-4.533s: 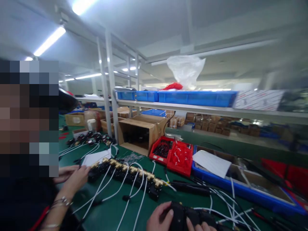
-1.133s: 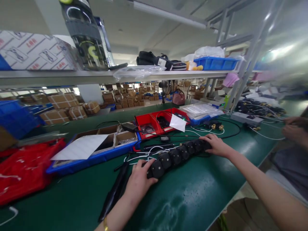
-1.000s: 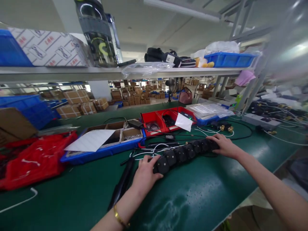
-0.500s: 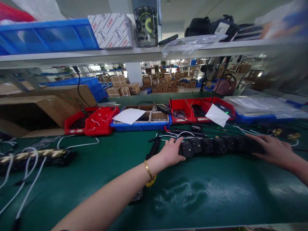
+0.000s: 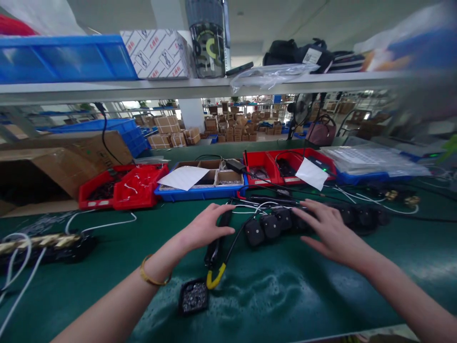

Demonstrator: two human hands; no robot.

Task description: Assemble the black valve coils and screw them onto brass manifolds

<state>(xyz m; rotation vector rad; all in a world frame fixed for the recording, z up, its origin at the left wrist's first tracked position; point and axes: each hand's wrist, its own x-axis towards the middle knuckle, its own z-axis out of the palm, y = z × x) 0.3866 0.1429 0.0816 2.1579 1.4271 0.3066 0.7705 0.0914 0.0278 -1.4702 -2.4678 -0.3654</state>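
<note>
A row of black block-shaped parts lies across the green bench. My right hand is over the middle of that row, fingers spread, hiding some of the blocks; whether it touches them I cannot tell. My left hand is open, thumb and fingers apart, left of the row's end. Just beside it lies a black tool with a black cord and a yellow looped sleeve at its lower end. Close by sits a small square black tray with small shiny bits in it.
Red bins and a blue divided tray stand along the back, with more red bins to the right. At the left lie brass-topped black parts with white wires. An open cardboard box stands behind them. A shelf runs overhead.
My left hand has left the row's left end and moved left, opening. My right hand has slid from the right end toward the middle. The view has shifted, showing the small tray fully.
</note>
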